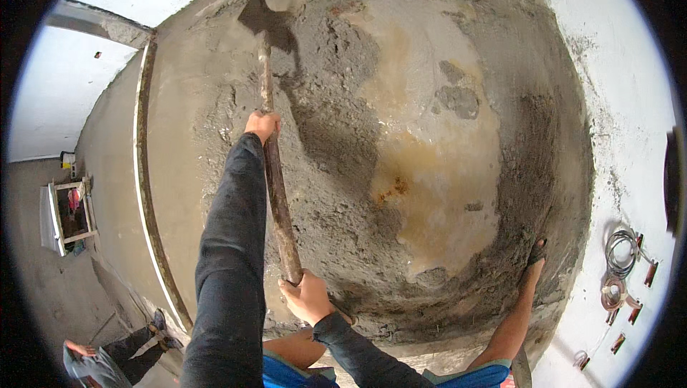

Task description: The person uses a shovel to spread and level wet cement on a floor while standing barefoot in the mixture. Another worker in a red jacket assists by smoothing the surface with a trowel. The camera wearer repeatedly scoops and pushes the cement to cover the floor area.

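Tool handle [275, 187]: bare wood, uneven;
Tool blade [255, 16]: dark, matt, metal-looking;
Wet mortar [336, 202]: rough, lumpy;
Puddle [444, 195]: smooth, glossy;
Sleeve [230, 245]: matt cloth

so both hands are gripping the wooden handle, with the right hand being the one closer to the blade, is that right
Not quite: the head view shows that the left hand is the one closer to the blade, while the right hand is farther from it. Both hands do grip the wooden handle.
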The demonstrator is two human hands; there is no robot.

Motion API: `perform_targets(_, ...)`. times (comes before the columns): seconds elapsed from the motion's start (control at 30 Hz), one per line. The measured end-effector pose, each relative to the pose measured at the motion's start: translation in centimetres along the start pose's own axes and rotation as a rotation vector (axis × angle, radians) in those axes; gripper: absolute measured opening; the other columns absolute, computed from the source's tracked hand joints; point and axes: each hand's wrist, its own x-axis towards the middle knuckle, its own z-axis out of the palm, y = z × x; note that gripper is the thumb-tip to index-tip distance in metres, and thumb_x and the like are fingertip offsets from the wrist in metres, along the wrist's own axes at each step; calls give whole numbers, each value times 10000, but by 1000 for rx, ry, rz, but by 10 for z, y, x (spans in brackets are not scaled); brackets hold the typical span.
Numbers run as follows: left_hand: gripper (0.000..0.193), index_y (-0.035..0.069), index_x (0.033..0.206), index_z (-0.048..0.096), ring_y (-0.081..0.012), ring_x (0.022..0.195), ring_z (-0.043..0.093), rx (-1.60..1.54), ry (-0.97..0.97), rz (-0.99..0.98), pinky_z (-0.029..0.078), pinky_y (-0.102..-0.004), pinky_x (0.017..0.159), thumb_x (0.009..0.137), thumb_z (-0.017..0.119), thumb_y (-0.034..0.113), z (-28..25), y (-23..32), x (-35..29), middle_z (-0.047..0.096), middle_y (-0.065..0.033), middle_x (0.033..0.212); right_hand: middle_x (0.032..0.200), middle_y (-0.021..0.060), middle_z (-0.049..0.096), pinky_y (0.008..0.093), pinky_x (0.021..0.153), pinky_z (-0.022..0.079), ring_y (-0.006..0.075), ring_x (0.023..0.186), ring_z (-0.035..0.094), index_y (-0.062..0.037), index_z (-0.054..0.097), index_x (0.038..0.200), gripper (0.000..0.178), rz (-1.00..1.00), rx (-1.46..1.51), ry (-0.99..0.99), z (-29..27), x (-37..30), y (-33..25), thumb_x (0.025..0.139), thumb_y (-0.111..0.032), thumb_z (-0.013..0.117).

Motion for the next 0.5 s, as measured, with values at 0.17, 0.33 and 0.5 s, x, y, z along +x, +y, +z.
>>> perform_targets(0.17,278,-59,753,499,-194,547,523,-125,-66,-56,422,-349,567,695,629,179,33,47,-17,562,-96,586,609,209,583,403,534,466,337,589,616,50,559,796,353,23,142,131,-6,-12,5,747,-286,655)
perform_targets(0.33,261,-21,759,469,-184,571,530,-55,-92,-7,417,-315,560,711,623,184,31,71,-44,562,-89,610,558,158,580,370,476,456,254,504,605,36,567,822,341,-18,273,135,7,-36,11,757,-287,655)
perform_targets(0.5,294,-30,822,443,-190,538,528,-6,-108,38,427,-341,551,720,633,169,41,99,-78,550,-90,587,495,67,552,309,394,428,149,408,548,23,557,804,272,40,319,84,8,-65,12,790,-235,640)
